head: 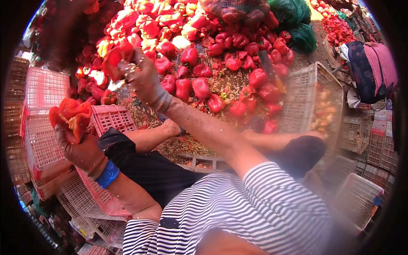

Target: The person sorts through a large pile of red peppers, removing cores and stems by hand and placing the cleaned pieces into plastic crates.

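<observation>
My left hand [83, 152], in a brown glove with a blue band at the wrist, holds up an opened red bell pepper [70, 118] whose pale inner ribs show. Farther forward, my right hand [146, 79] grips another red bell pepper [114, 60]. Pale seeds cling to that glove's fingertips, and the pepper is partly hidden by the hand. Beneath the right hand, several whole red bell peppers [183, 89] lie on the seed-strewn ground [229, 83]. A pink plastic crate [113, 118] stands close to my left hand, beyond the wrist.
A large heap of red peppers [153, 25] spreads ahead, with green mesh sacks [291, 19] behind. A knife [266, 65] rests among peppers on the right. Beside it, a pale crate [299, 92] holds blurred yellowish scraps. Stacked crates [44, 118] stand left; a backpack [366, 71] sits far right.
</observation>
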